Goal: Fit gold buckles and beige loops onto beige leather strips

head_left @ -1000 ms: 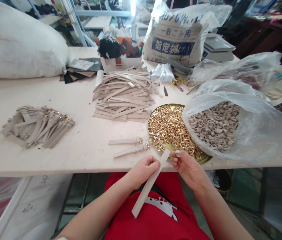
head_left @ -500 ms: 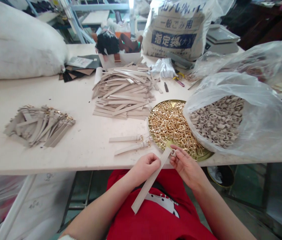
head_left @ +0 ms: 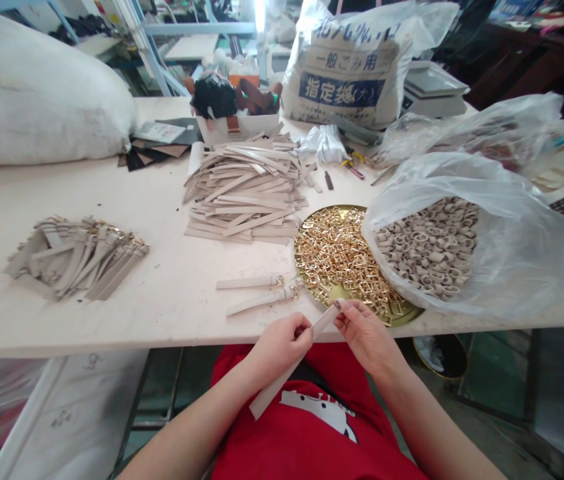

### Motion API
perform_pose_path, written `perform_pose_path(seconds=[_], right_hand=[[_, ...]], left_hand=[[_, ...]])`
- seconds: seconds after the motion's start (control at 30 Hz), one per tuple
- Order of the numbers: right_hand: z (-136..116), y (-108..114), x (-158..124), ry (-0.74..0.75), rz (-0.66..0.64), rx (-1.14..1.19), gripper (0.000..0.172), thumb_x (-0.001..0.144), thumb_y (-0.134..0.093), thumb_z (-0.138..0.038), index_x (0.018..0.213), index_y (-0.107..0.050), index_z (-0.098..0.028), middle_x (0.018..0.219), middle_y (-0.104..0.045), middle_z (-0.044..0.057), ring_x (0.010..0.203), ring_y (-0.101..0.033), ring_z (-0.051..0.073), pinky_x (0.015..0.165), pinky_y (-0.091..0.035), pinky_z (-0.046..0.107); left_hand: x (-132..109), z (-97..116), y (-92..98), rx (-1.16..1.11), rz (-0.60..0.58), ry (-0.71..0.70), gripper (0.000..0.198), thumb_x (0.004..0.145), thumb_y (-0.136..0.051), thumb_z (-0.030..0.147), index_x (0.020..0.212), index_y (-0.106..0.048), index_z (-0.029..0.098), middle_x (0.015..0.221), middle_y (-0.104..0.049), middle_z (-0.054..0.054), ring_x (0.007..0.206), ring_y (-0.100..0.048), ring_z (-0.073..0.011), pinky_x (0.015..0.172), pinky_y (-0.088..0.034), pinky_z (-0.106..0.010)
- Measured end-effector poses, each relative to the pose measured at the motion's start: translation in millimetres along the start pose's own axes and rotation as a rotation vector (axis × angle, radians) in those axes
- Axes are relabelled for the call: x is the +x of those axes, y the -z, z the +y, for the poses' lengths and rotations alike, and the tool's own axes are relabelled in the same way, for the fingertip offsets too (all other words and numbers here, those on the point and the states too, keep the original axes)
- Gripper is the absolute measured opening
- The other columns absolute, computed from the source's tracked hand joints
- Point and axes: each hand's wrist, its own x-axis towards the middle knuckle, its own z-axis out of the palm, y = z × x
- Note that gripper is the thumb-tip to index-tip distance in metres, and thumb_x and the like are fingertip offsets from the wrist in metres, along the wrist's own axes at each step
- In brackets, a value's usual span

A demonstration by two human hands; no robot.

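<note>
Leather strap [head_left: 325,322], left hand [head_left: 279,347], right hand [head_left: 365,335]

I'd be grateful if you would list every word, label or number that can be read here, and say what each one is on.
"一般ごみ用": on the white bag
"指定袋(大)": below it, on a blue band on the same bag
Top line on that bag: too blurred to read
Letters by the cartoon on the red shirt: too blurred to read
Marks on the lower-left white sack: too blurred to read
Card on the table: too small to read
</note>
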Motion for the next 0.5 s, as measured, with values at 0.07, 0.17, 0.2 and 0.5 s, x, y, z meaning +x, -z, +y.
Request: perform_pose_path(seconds=[0.07, 0.17, 0.2, 0.5], right_hand=[[-1.3, 1.8, -1.1, 0.040, -0.027, -0.094, 0.017, 0.062, -0.075, -0.028, 0.074, -0.064, -0.022, 0.074, -0.064, -0.004, 0.065, -0.054, 0.006, 0.059, -0.044, 0.015], [-2.8, 4.3, -2.6, 0.006, -0.061, -0.138, 0.024, 0.061, -0.076, -0.027, 0.083, -0.065, -0.023, 0.075, -0.064, -0.004, 0.067, -0.055, 0.007, 0.062, -0.045, 0.017], [-2.8, 4.9, -3.1, -0.014, -0.069, -0.121, 0.024, 0.061, -0.075, -0.028, 0.083, -0.065, -0.022, 0.077, -0.065, -0.003, 0.069, -0.056, 0.008, 0.064, -0.046, 0.018], [6.7, 0.3, -7.9, -0.057, -0.037, 0.075, 0.014, 0.063, -0.074, -0.024, 0.068, -0.061, -0.023, 0.078, -0.067, -0.004, 0.073, -0.059, 0.009, 0.072, -0.047, 0.021]], left_hand=[[0.1, -1.6, 1.9, 0.006, -0.027, -0.011, 0.014, 0.075, -0.041, 0.022, 0.068, -0.052, 0.017, 0.062, -0.055, 0.003, 0.059, -0.048, -0.0109, 0.054, -0.031, -0.022], [1.9, -2.6, 5.4, -0.019, -0.049, -0.027, 0.015, 0.075, -0.041, 0.024, 0.068, -0.053, 0.016, 0.062, -0.055, 0.003, 0.058, -0.047, -0.0107, 0.054, -0.031, -0.021], [2.5, -2.4, 6.3, -0.035, -0.055, -0.025, 0.016, 0.075, -0.041, 0.024, 0.068, -0.052, 0.016, 0.061, -0.054, 0.003, 0.058, -0.047, -0.0107, 0.053, -0.031, -0.021], [-0.7, -1.6, -5.6, -0.114, 0.049, -0.001, 0.014, 0.075, -0.041, 0.023, 0.065, -0.049, 0.016, 0.059, -0.047, 0.004, 0.057, -0.041, -0.0092, 0.054, -0.031, -0.021]])
